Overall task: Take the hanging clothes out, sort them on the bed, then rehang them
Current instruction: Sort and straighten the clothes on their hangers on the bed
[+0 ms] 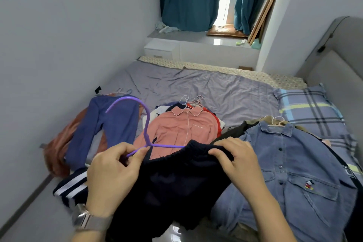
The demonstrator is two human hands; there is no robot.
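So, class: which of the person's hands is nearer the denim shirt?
Right. The right hand grips the dark garment just beside the denim shirt; the left hand pinches the purple hanger, farther away.

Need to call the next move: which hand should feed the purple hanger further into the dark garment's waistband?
Left, probably. The left hand already pinches the purple hanger at its bar, beside the opening. The right hand grips the dark garment by its waistband, holding it open.

- Dark navy garment [176, 180] is hanging from its elastic waistband, half threaded on a purple hanger [146, 124].
- Pink shirt [182, 125], denim shirt [294, 165] and blue trousers [110, 124] are lying on the bed [216, 88].
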